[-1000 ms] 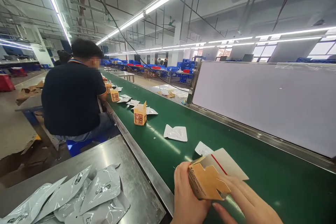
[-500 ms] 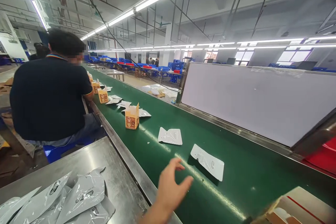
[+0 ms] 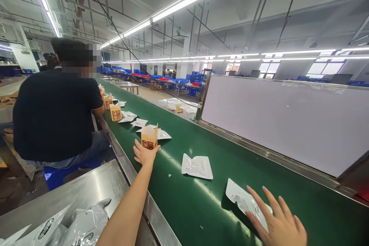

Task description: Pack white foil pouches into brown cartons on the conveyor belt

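My left hand [image 3: 146,155] reaches out to a small orange-and-brown carton [image 3: 149,137] with its top flap up. Its fingers are spread, thumb to the right, just at the near side of the carton; whether they touch it I cannot tell. At the lower right, my right hand [image 3: 279,221] is open above a white sealed pouch [image 3: 240,195], partly covering it. A second white pouch [image 3: 197,166] lies flat between the hands on the green conveyor belt [image 3: 184,203]. Another pouch [image 3: 164,134] rests behind the carton.
More cartons [image 3: 115,112] and pouches [image 3: 139,122] stretch along the belt. A metal table [image 3: 89,177] at the left bears a pile of pouches [image 3: 86,223]. A person [image 3: 57,111] sits beside the belt. A white panel [image 3: 268,119] stands along the far edge.
My left hand has moved forward and left to the carton. My right hand has come into view over the nearest pouch. The open box at the lower right has left the view.
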Demonstrator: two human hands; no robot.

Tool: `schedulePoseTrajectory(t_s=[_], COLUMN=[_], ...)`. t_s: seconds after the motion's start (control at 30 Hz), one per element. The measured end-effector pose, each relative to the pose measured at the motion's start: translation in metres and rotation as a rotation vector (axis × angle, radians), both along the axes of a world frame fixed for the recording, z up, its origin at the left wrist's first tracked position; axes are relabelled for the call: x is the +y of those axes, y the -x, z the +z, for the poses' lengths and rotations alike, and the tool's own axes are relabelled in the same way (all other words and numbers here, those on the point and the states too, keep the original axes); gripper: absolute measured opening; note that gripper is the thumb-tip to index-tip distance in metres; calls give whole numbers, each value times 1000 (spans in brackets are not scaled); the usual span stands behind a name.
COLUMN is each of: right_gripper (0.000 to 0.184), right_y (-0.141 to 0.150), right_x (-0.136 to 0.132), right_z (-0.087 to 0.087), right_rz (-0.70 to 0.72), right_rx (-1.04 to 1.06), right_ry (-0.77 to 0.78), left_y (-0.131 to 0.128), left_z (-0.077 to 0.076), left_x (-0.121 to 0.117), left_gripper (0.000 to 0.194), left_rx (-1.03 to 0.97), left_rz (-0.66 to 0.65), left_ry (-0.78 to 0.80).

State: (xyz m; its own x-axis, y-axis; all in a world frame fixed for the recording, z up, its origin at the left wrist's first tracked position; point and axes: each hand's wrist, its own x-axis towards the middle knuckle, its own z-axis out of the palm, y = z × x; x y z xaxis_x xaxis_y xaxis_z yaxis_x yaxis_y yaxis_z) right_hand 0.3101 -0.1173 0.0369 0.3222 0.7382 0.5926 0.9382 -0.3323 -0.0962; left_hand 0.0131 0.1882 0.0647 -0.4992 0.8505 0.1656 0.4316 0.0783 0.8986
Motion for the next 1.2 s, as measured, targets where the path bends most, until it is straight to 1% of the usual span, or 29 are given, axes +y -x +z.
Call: schedulePoseTrajectory(t_s=[0.07, 0.1, 0.13, 0.17, 0.2, 0.23, 0.27, 0.3, 0.37, 0.4, 0.43, 0.47, 0.5, 0.53, 0.57, 0.6, 0.63, 0.7, 0.77, 0.83, 0.9, 1.0, 1.03, 1.1, 1.17, 1.2], right_gripper=[51, 51, 50, 48, 47, 47, 46, 45, 42, 42, 40, 40, 39, 32, 21, 16, 17, 25, 26, 29, 29, 26, 31, 47, 61, 63], right_y=[-14, -23, -32, -40, -46, -48, -47, -41, -18, -2, 17, 38, 59, 79, 97, 113, 125, 141, 144, 141, 135, 129, 127, 125, 122, 120], right_x=[20, 27, 30, 31, 29, 27, 23, 20, 14, 12, 11, 10, 10, 10, 9, 9, 9, 9, 8, 4, -1, -7, -8, -7, -4, -4], right_z=[-29, -41, -51, -56, -57, -53, -45, -32, 5, 26, 48, 70, 91, 109, 124, 136, 144, 152, 153, 152, 152, 153, 153, 150, 147, 146], right_rz=[-100, -103, -60, -4, 28, 15, -48, -143, -329, -361, -321, -236, -115, 39, 196, 316, 418, 545, 625, 693, 755, 781, 760, 717, 694, 667], right_rx=[109, 183, 263, 343, 423, 502, 576, 641, 717, 725, 718, 682, 610, 478, 315, 163, 23, -153, -213, -220, -164, 40, 110, 215, 293, 323], right_ry=[106, 152, 184, 204, 209, 184, 139, 81, -66, -145, -227, -314, -458, -584, -624, -634, -609, -525, -449, -349, -177, 184, 296, 476, 610, 657], left_y=[1, 3, 5, 6, 6, 6, 5, 2, -4, -9, -13, -18, -22, -26, -29, -31, -33, -33, -32, -31, -32, -40, -43, -49, -55, -57], left_z=[-2, -3, -4, -4, -4, -3, -1, 1, 4, 5, 5, 5, 5, 5, 6, 6, 6, 6, 5, 3, 0, -4, -5, -9, -14, -18], left_x=[9, 11, 11, 9, 5, -1, -10, -21, -49, -65, -82, -100, -117, -134, -148, -161, -172, -186, -193, -197, -202, -214, -219, -230, -240, -246], left_gripper=[103, 94, 85, 75, 68, 63, 62, 63, 63, 62, 62, 62, 63, 63, 64, 65, 66, 67, 65, 62, 62, 63, 64, 67, 68, 68], left_rx=[-25, -32, -36, -37, -36, -32, -27, -17, 3, 15, 28, 44, 62, 77, 87, 87, 78, 49, 48, 83, 125, 184, 209, 259, 290, 300], left_rz=[-16, -34, -52, -63, -68, -68, -68, -72, -120, -169, -227, -291, -352, -398, -427, -438, -438, -419, -407, -413, -444, -520, -552, -613, -643, -649], left_ry=[11, 6, -5, -21, -44, -76, -115, -157, -280, -359, -438, -511, -571, -609, -621, -625, -622, -627, -649, -664, -674, -757, -788, -807, -768, -739])
